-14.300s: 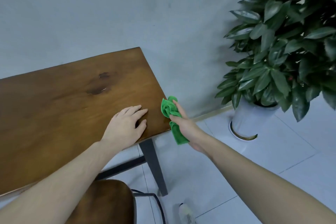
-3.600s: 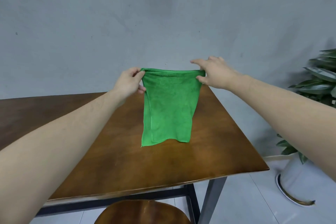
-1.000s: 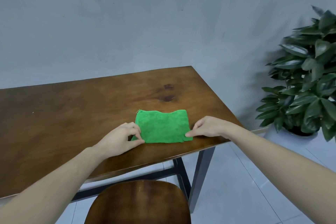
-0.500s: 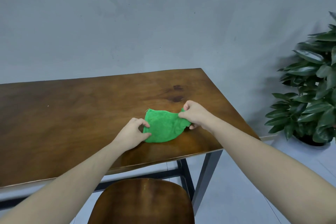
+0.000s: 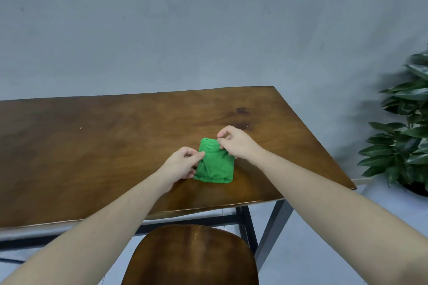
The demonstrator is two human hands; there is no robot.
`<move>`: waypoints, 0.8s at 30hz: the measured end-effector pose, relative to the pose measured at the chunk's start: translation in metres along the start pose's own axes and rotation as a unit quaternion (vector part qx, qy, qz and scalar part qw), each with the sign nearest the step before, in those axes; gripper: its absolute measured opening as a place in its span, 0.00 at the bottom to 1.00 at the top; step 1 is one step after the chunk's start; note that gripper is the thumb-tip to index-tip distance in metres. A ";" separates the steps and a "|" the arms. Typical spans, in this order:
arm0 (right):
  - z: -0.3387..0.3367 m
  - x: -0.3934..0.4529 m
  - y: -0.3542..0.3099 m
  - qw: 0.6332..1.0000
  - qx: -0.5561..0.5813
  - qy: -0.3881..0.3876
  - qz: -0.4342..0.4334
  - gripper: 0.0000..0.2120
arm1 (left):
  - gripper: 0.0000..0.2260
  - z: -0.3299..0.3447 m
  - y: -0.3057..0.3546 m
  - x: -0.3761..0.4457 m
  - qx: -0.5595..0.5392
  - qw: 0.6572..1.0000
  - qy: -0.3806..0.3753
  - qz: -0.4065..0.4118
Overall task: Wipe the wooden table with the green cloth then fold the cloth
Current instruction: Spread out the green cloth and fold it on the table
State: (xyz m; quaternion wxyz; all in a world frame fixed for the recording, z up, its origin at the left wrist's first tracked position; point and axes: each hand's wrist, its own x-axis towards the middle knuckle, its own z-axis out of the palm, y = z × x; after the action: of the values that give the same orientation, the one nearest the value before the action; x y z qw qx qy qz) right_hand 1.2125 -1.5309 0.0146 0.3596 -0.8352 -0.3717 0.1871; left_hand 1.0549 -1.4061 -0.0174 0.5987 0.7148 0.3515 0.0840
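Potted plant [image 5: 404, 136] cut off by the right frame edge, foliage blurred. Wooden table [image 5: 97, 146] runs off the left edge. Chair back [image 5: 192, 259] cropped at the bottom. Green cloth [image 5: 214, 164] partly hidden (upper right corner) behind the right hand [image 5: 236, 143].

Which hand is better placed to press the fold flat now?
Probably the left hand: it sits low beside the cloth on the table, while the right hand pinches the raised top edge.
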 end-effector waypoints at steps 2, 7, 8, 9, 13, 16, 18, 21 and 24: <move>-0.009 0.003 0.016 1.000 -0.011 -0.009 0.013 0.03 | 0.16 0.002 0.002 0.002 0.057 0.998 0.013 0.018; -0.006 -0.001 0.044 0.997 -0.051 -0.043 0.034 0.17 | 0.19 0.004 0.006 0.010 0.156 0.987 -0.011 0.042; -0.004 -0.001 0.048 0.996 -0.073 -0.038 0.044 0.21 | 0.19 0.003 0.005 0.010 0.166 0.985 -0.014 0.040; -0.003 0.000 0.051 0.994 -0.089 -0.029 0.055 0.24 | 0.19 0.002 0.005 0.011 0.175 0.984 -0.015 0.033; -0.004 0.008 0.050 0.998 -0.040 0.001 0.057 0.24 | 0.12 0.003 0.008 0.016 0.187 0.981 0.022 0.052; -0.002 0.013 0.046 0.999 -0.004 0.006 0.036 0.16 | 0.11 0.005 0.015 0.031 0.220 0.965 0.087 0.116; 0.001 0.015 0.045 1.000 -0.016 0.004 0.024 0.12 | 0.12 0.006 0.020 0.039 0.242 0.961 0.071 0.116; 0.002 0.016 0.044 1.000 0.007 -0.011 -0.010 0.14 | 0.08 0.011 0.021 0.051 0.274 0.954 0.047 0.111; -0.006 0.014 0.045 0.998 0.012 -0.051 -0.041 0.17 | 0.05 0.013 0.022 0.056 0.250 0.961 0.075 0.095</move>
State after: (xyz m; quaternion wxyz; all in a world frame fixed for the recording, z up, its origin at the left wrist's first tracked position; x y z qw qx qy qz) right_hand 1.2469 -1.5443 -0.0157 0.3574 -0.8043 -0.4213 0.2187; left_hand 1.1116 -1.3833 -0.0177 0.3619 0.8637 0.3352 0.1030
